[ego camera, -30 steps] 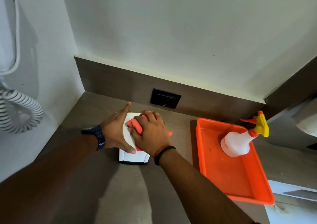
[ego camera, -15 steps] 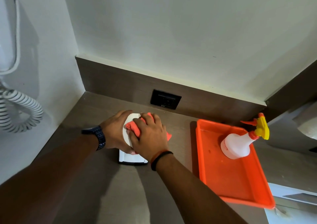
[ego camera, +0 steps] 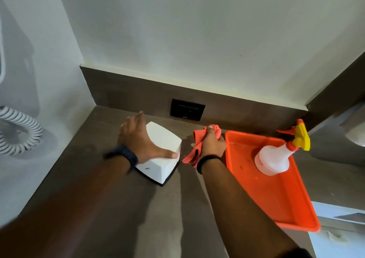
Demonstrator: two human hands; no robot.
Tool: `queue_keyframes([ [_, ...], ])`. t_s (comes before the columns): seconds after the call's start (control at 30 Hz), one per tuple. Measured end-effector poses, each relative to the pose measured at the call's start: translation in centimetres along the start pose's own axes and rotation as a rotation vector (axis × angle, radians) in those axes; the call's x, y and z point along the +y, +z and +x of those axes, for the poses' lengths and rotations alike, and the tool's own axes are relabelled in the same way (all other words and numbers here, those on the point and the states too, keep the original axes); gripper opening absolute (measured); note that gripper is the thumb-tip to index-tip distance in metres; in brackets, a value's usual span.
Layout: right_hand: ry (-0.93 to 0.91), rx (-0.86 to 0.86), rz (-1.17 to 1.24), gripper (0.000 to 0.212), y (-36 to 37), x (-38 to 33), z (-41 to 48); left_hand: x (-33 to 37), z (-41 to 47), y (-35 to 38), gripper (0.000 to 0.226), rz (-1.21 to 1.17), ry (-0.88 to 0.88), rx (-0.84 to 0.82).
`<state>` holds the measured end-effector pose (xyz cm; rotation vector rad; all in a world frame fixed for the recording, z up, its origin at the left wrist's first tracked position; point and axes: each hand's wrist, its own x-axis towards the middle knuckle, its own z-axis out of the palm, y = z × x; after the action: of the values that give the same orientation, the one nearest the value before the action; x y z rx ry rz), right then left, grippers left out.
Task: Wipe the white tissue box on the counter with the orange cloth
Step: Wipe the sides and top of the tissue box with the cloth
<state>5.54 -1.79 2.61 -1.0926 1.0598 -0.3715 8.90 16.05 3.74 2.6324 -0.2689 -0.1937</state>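
The white tissue box (ego camera: 164, 139) stands on the brown counter (ego camera: 177, 208), turned at an angle. My left hand (ego camera: 140, 141) grips it from the left, thumb pressed on its near right corner. My right hand (ego camera: 212, 145) is off the box, to its right beside the tray, closed on the bunched orange cloth (ego camera: 197, 149). Part of the cloth hangs below my wrist, part sticks up above my fingers. The cloth does not touch the box.
An orange tray (ego camera: 276, 194) lies at the right with a white spray bottle (ego camera: 276, 157) with a yellow trigger in it. A black wall socket (ego camera: 187, 109) sits behind the box. A coiled white cord (ego camera: 17, 133) hangs on the left wall.
My right hand lifted the cloth off the box top and moved right, toward the tray. My left hand has turned the box at an angle; its top is now uncovered.
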Motion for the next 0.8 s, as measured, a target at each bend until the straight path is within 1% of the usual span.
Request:
queue_keyframes([
  [0.07, -0.016, 0.011, 0.021, 0.029, -0.6, 0.4, 0.0, -0.1, 2.7, -2.0, 0.158, 0.214, 0.282, -0.306],
  [0.1, -0.015, 0.01, 0.04, 0.034, -0.7, 0.5, 0.0, 0.2, 3.7, -2.7, 0.152, 0.325, 0.38, -0.437],
  [0.13, -0.023, 0.007, 0.049, 0.036, -0.9, 0.6, 0.0, 0.6, 4.4, -3.2, 0.141, 0.389, 0.438, -0.529],
  [0.17, -0.033, -0.002, 0.046, 0.036, -1.0, 0.7, 0.1, 1.1, 4.8, -3.3, 0.127, 0.4, 0.458, -0.58],
  [0.2, -0.046, -0.011, 0.037, 0.036, -1.1, 0.8, 0.1, 1.3, 5.0, -3.4, 0.115, 0.39, 0.463, -0.594],
  [0.23, -0.058, -0.019, 0.032, 0.034, -1.2, 0.9, 0.0, 1.5, 5.0, -3.3, 0.108, 0.393, 0.459, -0.581],
  [0.3, -0.076, -0.027, 0.024, 0.029, -1.3, 0.7, -0.1, 1.5, 4.6, -2.8, 0.105, 0.409, 0.389, -0.499],
  [0.37, -0.104, -0.032, 0.045, 0.027, -1.4, 0.4, -0.3, 1.2, 3.6, -1.8, 0.112, 0.35, 0.193, -0.351],
  [0.43, -0.144, -0.031, 0.054, 0.029, -1.5, 0.4, -0.2, 0.9, 2.4, -0.5, 0.11, 0.256, -0.022, -0.161],
  [0.47, -0.165, -0.035, 0.048, 0.025, -1.6, 0.5, -0.2, 0.9, 1.9, 0.0, 0.105, 0.247, -0.093, -0.08],
  [0.5, -0.177, -0.044, 0.047, 0.017, -1.7, 0.8, -0.3, 0.8, 1.6, 0.2, 0.105, 0.246, -0.157, -0.045],
  [0.53, -0.181, -0.061, 0.045, 0.01, -2.0, 1.1, -0.4, 0.7, 1.5, 0.0, 0.115, 0.236, -0.22, -0.054],
  [0.57, -0.181, -0.073, 0.04, 0.01, -2.2, 1.6, -0.5, 0.6, 1.4, -0.3, 0.13, 0.219, -0.262, -0.089],
  [0.6, -0.189, -0.083, 0.025, 0.011, -2.6, 2.2, -0.6, 0.4, 1.5, -0.8, 0.145, 0.214, -0.259, -0.112],
  [0.63, -0.195, -0.088, 0.023, 0.015, -2.8, 2.9, -0.6, -0.1, 1.8, -1.2, 0.156, 0.241, -0.191, -0.118],
  [0.67, -0.197, -0.096, 0.02, 0.02, -3.0, 3.6, -0.7, -0.4, 2.2, -1.5, 0.162, 0.309, -0.064, -0.137],
  [0.73, -0.178, -0.13, 0.035, 0.016, -3.1, 5.0, -1.0, -0.8, 2.9, -2.2, 0.166, 0.463, 0.219, -0.275],
  [0.77, -0.164, -0.153, 0.042, 0.015, -3.0, 5.5, -1.2, -0.9, 3.2, -2.3, 0.167, 0.523, 0.308, -0.361],
  [0.8, -0.159, -0.18, 0.037, 0.016, -2.9, 6.0, -1.4, -1.0, 3.7, -2.3, 0.169, 0.569, 0.352, -0.425],
])
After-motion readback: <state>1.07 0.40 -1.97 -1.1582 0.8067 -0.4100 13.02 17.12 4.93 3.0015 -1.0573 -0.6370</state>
